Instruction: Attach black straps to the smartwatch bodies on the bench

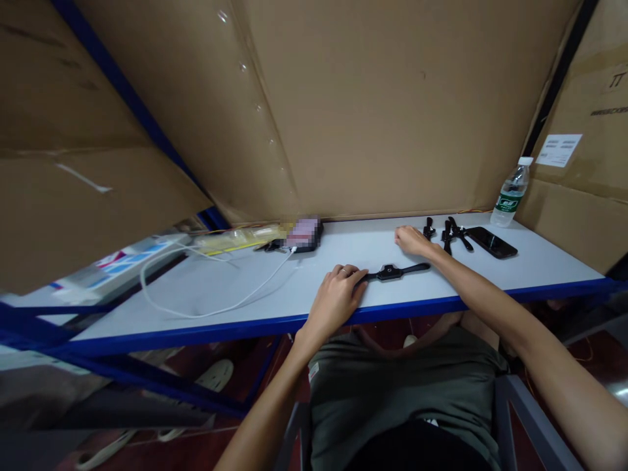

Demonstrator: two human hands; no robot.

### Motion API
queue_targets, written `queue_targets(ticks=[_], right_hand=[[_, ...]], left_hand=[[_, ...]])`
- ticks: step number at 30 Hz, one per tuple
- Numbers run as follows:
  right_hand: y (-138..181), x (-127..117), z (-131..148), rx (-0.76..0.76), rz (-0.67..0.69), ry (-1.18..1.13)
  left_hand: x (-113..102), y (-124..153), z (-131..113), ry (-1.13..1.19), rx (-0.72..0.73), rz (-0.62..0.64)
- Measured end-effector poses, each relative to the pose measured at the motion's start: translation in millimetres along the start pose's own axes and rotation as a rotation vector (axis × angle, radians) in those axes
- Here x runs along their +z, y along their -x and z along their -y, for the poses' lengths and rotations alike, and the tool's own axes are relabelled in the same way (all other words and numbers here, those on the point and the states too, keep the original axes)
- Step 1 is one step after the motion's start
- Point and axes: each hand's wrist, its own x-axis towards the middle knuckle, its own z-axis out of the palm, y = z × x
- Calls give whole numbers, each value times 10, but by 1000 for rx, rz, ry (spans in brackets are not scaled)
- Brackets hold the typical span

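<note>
A black spokeshave (pixel 390 271) with two slim handles lies across the white tabletop near its front edge. My left hand (pixel 339 288) rests on the table with thumb and fingers closed about the left handle, whose end is hidden. Farther back, to the right of the tool's body, my right hand (pixel 408 239) sits on the tabletop with curled fingers; what they may hold is hidden. Just beyond that wrist lie more black spokeshaves, one upright in the view (pixel 429 229) and others crossed together (pixel 454 234).
A dark phone (pixel 492 242) and a water bottle (pixel 511 193) stand toward the right end. A device with a blurred screen (pixel 303 234) trails a white cable (pixel 206 315) at left. Cardboard (pixel 383 118) walls the back; a blue rail (pixel 275 325) edges the table (pixel 265 268).
</note>
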Motion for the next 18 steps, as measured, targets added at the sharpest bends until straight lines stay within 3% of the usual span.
queue_targets(ticks=[6,8,11,13,18], right_hand=[[119,-38,78,30,-18,57],[139,-40,68,15,-39,53],[92,11,-14,54,-63,28],[30,52,-64,49,-95,-5],[11,15,-34,51,-131,-117]], left_hand=[[3,-1,-41,63,-41,-22],[-31,2,-63,161,-66,-120],[-136,7,-33,372,-142,-396],[-229,23,13,428,-190,-516],[-477,106,-52,531,-197,-519]])
